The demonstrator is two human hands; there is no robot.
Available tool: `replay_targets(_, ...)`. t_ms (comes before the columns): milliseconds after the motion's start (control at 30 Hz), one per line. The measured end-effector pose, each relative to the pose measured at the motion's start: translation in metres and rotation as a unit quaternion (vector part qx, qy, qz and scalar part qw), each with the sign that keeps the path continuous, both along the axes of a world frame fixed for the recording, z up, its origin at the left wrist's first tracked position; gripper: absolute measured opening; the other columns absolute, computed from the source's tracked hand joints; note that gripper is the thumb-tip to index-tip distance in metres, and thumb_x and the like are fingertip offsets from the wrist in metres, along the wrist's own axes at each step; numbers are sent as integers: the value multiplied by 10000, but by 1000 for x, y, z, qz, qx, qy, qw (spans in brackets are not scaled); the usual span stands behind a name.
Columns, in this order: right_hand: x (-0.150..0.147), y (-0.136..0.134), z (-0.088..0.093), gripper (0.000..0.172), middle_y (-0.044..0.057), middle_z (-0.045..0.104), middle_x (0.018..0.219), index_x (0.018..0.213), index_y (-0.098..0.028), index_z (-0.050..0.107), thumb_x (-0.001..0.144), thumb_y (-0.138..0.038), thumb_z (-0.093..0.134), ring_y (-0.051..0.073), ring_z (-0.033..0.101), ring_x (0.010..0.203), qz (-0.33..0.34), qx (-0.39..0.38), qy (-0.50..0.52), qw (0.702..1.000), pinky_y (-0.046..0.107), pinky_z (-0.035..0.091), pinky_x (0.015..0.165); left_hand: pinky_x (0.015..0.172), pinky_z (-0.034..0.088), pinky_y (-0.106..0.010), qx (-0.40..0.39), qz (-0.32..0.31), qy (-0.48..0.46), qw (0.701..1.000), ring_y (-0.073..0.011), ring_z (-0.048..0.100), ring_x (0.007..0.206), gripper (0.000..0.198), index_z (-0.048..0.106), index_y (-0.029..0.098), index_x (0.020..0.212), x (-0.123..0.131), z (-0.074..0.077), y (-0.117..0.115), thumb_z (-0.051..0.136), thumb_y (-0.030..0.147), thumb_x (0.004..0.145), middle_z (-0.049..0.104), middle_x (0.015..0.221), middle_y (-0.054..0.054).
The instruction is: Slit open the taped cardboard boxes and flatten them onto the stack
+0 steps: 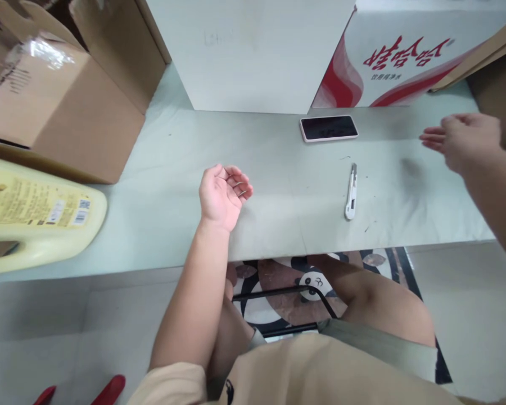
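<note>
My left hand (pixel 225 197) hovers over the middle of the table, palm turned up, its fingers loosely curled and apart with nothing in them. Off to the right, my right hand (pixel 468 139) is raised above the table, slightly blurred. Its fingers stretch out to the left and no object shows in them. Between the two hands lies a white utility knife (pixel 351 194), with its metal tip pointing away from me. Behind the knife, a smartphone (pixel 329 128) with a pale pink edge rests flat, dark screen up. Neither hand touches the knife or the phone.
A pale green cloth covers the table (pixel 274 225). Along the back stand a plain white box (pixel 253 62) and a red-and-white carton (pixel 388 62). Cardboard boxes (pixel 88 107) and a yellow jug (pixel 76 208) occupy the left. Another cardboard box (pixel 495 90) stands far right.
</note>
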State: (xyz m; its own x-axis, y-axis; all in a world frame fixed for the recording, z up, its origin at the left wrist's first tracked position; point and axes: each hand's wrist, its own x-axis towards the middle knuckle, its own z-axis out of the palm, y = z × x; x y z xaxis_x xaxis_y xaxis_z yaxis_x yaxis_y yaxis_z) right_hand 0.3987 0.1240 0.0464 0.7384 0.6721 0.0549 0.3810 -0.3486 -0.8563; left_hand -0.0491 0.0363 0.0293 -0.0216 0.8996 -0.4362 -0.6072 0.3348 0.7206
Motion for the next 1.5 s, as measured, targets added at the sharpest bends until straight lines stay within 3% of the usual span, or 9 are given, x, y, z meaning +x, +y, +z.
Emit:
replay_targets(300,-188,-30,34,167,17,705,770,997,-166,688,896,-53,617,115,659,658,339,-102,-31,935,283,517,666,556,465,-244,24,122,-70,990,-110,507,493,359,561,198,649,-28,24,-27,436,389,926,521,580,-1)
replay_targets(633,-477,-4,40,423,69,593,1411,1275,-169,656,896,-78,491,141,691,1010,711,90,-305,627,269,564,943,459,312,-210,57,260,-122,956,-81,304,397,369,472,193,587,-80,39,-37,396,284,936,305,462,46)
replay_targets(800,-568,-4,50,508,-48,233,1735,1332,-290,607,907,-48,473,167,595,1348,753,67,-345,556,319,534,1098,487,340,-215,60,327,-128,935,-77,310,413,312,445,192,573,-91,38,-35,415,217,882,306,476,48)
replay_targets(867,-583,0,47,445,-94,322,1703,1239,-300,651,892,-68,497,184,529,1443,776,88,-322,536,338,495,1164,498,342,-217,68,334,-120,932,-77,315,422,332,446,190,563,-94,38,-36,400,214,891,302,483,44)
replay_targets(967,-576,8,40,485,-21,566,1536,1248,-227,673,845,-37,483,210,587,1382,775,137,-270,555,377,507,1165,512,332,-226,80,329,-111,934,-82,308,433,332,438,195,585,-94,34,-37,404,236,913,302,496,45)
replay_targets(1100,-504,7,38,361,51,710,1304,1171,-165,704,899,-72,485,200,699,1158,736,164,-205,624,378,584,1047,547,320,-257,127,376,-21,917,-108,304,468,287,408,215,633,-89,24,-41,408,237,919,285,522,50)
replay_targets(1267,-363,-53,51,205,47,776,1202,1019,-231,762,984,-216,560,189,734,1161,756,159,-163,614,334,603,1041,830,417,-323,236,543,279,756,-163,487,802,124,453,227,749,-87,21,-48,459,153,848,448,799,-10)
replay_targets(1367,-292,-108,58,229,46,782,1222,1054,-247,762,967,-129,586,139,777,1040,735,158,-190,631,221,633,914,1063,415,-386,288,484,379,734,-186,544,1040,128,550,238,972,-85,15,-45,449,204,902,544,1039,-40)
replay_targets(1500,-235,-165,56,229,81,799,1141,1010,-230,744,940,-90,576,132,784,968,729,185,-164,638,205,616,942,1228,375,-465,380,280,481,739,-250,501,1385,393,578,299,1231,-80,2,-31,391,575,1025,585,1339,-51)
